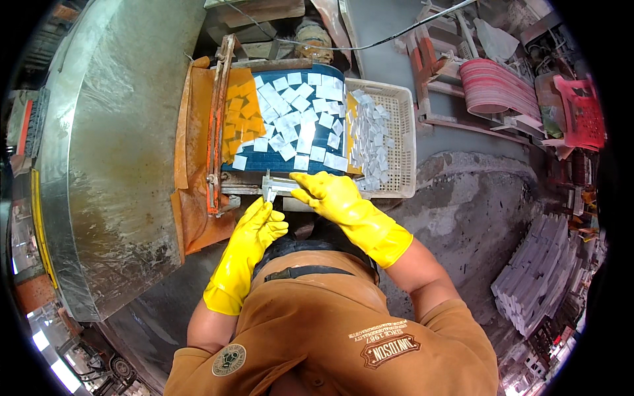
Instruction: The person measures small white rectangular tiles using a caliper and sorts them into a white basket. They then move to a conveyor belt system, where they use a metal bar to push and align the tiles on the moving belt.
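My right hand [337,201], in a long yellow rubber glove, grips a metal caliper [284,184] by its sliding end. At the caliper's jaws, my left hand [254,228], gloved the same way, pinches a small pale tile [270,194] seen nearly edge-on; the fingers partly cover it. Just beyond both hands lies a blue conveyor belt [247,162] with many square white tiles [288,123] scattered over it, some touching or overlapping. At the belt's right end, a cream perforated plastic crate [401,155] holds a heap of similar tiles [371,135].
Orange flaps [198,224] and a rusty orange bar [215,125] cross the belt's left end, beside a large metal housing [125,165]. At right stand a stack of pink-edged slabs [498,86], a red basket [581,112] and stacked grey slabs [535,274]. A cable [370,47] hangs across the top.
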The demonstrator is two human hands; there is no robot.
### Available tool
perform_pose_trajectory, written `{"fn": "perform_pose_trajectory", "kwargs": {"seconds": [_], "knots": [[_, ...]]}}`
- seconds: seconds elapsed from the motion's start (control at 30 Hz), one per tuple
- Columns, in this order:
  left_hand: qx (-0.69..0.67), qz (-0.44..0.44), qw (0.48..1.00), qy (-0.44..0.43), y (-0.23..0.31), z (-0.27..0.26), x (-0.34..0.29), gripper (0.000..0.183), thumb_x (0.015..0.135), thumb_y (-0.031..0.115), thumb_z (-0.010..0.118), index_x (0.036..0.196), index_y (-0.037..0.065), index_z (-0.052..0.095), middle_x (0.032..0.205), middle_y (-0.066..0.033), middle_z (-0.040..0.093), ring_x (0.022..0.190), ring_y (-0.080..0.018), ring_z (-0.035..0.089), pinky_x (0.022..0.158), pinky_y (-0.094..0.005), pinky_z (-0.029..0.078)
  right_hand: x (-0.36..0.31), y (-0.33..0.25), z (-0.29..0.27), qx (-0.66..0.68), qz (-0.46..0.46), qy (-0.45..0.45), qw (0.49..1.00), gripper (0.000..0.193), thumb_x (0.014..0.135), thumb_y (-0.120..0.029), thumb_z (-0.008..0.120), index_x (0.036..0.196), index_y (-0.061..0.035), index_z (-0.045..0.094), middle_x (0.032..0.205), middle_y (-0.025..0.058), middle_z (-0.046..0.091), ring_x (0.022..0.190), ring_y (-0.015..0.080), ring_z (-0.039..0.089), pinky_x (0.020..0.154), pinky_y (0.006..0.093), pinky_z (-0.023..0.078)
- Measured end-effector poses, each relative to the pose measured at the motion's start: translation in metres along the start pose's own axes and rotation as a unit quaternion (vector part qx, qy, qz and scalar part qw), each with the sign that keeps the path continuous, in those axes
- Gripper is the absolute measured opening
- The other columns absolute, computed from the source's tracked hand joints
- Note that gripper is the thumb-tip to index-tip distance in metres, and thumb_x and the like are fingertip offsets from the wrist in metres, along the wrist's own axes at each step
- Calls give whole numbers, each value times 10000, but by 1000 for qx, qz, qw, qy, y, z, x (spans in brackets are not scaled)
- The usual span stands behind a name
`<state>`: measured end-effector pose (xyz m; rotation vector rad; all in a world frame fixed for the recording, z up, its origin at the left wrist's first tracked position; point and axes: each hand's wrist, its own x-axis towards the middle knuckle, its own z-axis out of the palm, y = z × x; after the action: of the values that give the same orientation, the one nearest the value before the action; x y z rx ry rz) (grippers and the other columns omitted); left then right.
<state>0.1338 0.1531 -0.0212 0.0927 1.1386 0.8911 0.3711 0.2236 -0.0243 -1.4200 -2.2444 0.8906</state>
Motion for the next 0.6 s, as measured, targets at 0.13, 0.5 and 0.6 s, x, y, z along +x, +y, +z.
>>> {"fn": "perform_pose_trajectory", "kwargs": {"seconds": [0.13, 0.5, 0.6], "knots": [[5, -6, 1000, 11, -2, -4, 2, 270, 1073, 229, 578, 1281, 62, 623, 1048, -187, 727, 857, -308, 735, 799, -434, 627, 0, -2, 0, 6, 18, -31, 999, 439, 1013, -439, 579, 1355, -173, 651, 1162, 154, 725, 1012, 360, 700, 853, 452, 562], [116, -46, 992, 19, 5, 5, 2, 299, 1039, 232, 646, 1265, 39, 614, 1082, -167, 723, 907, -271, 746, 824, -363, 624, 7, 12, -8, -19, -10, -74, 997, 464, 1011, -474, 578, 1365, -184, 653, 1133, 155, 729, 979, 355, 703, 839, 452, 560], [153, -53, 987, 5, 1, 0, 8, 316, 1032, 257, 660, 1245, 26, 627, 1091, -153, 722, 909, -242, 746, 819, -332, 619, 8, 13, -15, -13, -9, -91, 996, 459, 1008, -475, 585, 1357, -187, 663, 1137, 147, 731, 973, 350, 707, 842, 444, 562]]}}
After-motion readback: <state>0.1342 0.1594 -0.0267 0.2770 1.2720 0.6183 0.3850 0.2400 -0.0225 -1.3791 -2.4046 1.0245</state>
